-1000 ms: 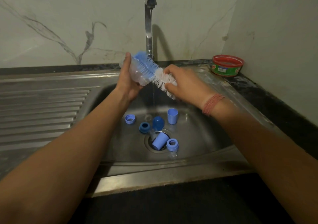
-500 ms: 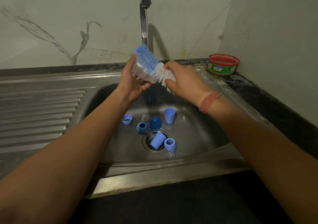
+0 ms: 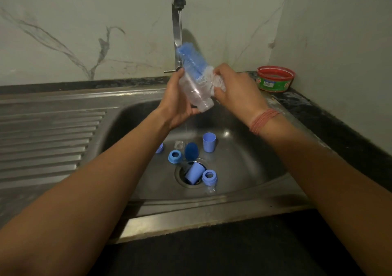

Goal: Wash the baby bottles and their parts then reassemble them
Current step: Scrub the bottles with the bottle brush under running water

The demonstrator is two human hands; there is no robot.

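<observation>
While both forearms reach out over the steel sink (image 3: 244, 199), I see loose parts lying in its basin well below the fingers: a blue cap (image 3: 193, 173) on its side across the drain, a blue ring (image 3: 209, 176) just right of it, another blue ring (image 3: 175, 157), a dark blue sponge head (image 3: 191, 150) and an upright blue cup (image 3: 209, 142). Above them my left hand (image 3: 177, 104) has its fingers curled round a clear baby bottle (image 3: 195, 93), held tilted with its neck down toward me. My right hand (image 3: 235, 89) grips the bottle brush (image 3: 191, 63) by its white bristled end, the blue bristles lying against the bottle's side. Beyond the fingers, water runs from the tap (image 3: 177, 34). To the far right a red-rimmed green tub (image 3: 275, 81) sits on the dark desk (image 3: 318, 114).
</observation>
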